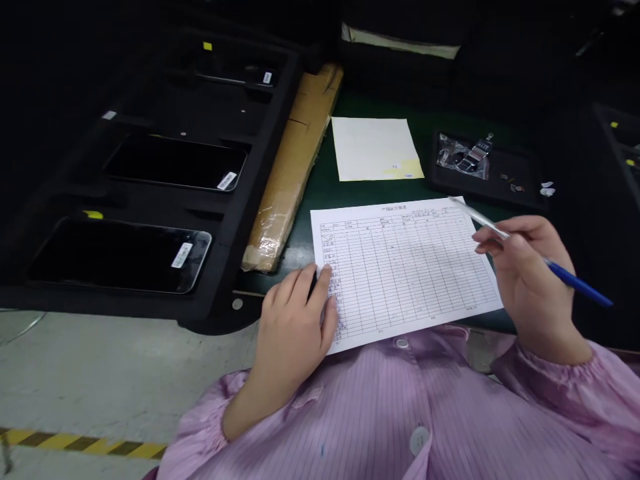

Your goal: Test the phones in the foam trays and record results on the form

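A printed form with a ruled grid [405, 260] lies on the dark green bench in front of me. My left hand [295, 320] rests on its lower left corner, fingers curled with the tips pressing the paper down. My right hand [530, 280] is at the sheet's right edge, closed round a pen [530, 250] with a blue barrel and silver tip. The tip points up and left, just above the form's top right corner. Purple striped sleeves cover both my arms.
A black moulded tray [240, 220] on the left holds dark phones [120, 257] with white labels. A long cardboard strip [293, 167] lies beside it. A blank sheet [375, 148] sits behind the form. A small black tray [500, 180] with a metal clip is at back right.
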Motion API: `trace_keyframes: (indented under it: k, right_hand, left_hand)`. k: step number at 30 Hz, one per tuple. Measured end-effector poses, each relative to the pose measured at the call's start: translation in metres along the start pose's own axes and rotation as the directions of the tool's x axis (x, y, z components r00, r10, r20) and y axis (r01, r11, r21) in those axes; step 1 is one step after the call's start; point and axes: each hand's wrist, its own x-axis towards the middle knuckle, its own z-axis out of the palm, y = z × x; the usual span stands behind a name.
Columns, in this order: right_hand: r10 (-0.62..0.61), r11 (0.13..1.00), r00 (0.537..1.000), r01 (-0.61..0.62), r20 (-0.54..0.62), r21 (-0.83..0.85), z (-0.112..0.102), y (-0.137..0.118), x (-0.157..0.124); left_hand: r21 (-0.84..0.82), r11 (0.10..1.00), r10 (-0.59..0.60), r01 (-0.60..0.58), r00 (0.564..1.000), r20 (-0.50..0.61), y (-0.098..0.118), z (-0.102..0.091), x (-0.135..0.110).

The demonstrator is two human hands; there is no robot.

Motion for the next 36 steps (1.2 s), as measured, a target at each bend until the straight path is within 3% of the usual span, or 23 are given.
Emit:
trace_keyframes:
  k: [4, 9, 18, 22, 24, 27, 30, 33, 36]
  right_hand:
    - [0.078, 0.996, 0.996, -0.08, 0.045, 0.041, 0.013, 0.022, 0.024]
    - [0.071, 0.997, 0.997, -0.072, 0.016, 0.04, 0.027, 0.049, 0.027]
    - [0.123, 0.986, 0.992, -0.125, 0.023, 0.109, 0.028, 0.048, 0.025]
    - [0.139, 0.98, 0.99, -0.14, 0.018, 0.142, 0.029, 0.049, 0.026]
    - [0.141, 0.977, 0.99, -0.142, 0.018, 0.158, 0.029, 0.049, 0.026]
    - [0.143, 0.973, 0.99, -0.143, 0.015, 0.183, 0.029, 0.049, 0.027]
    - [0.156, 0.967, 0.988, -0.152, -0.002, 0.203, 0.03, 0.049, 0.028]
    - [0.164, 0.967, 0.986, -0.157, -0.017, 0.202, 0.031, 0.049, 0.028]
    - [0.163, 0.966, 0.987, -0.159, -0.002, 0.203, 0.031, 0.048, 0.027]
  left_hand:
    - [-0.007, 1.0, -0.003, 0.003, 1.0, 0.004, 0.0, 0.001, -0.001]
    - [0.014, 1.0, -0.011, 0.011, 1.0, 0.017, 0.003, -0.002, 0.002]
    - [0.102, 0.995, -0.011, 0.011, 1.0, 0.001, 0.018, -0.007, 0.014]
    - [0.108, 0.994, -0.006, 0.001, 0.999, 0.054, 0.032, -0.006, 0.027]
    - [0.078, 0.997, -0.02, 0.009, 0.991, 0.133, 0.042, -0.006, 0.037]
    - [0.025, 0.999, -0.033, 0.026, 0.94, 0.338, 0.056, -0.007, 0.055]
    - [-0.01, 1.0, -0.002, 0.009, 0.847, 0.531, 0.068, -0.009, 0.072]
    - [-0.036, 0.999, 0.042, -0.024, 0.784, 0.619, 0.075, -0.01, 0.086]
    - [-0.057, 0.997, 0.082, -0.06, 0.766, 0.637, 0.08, -0.008, 0.094]
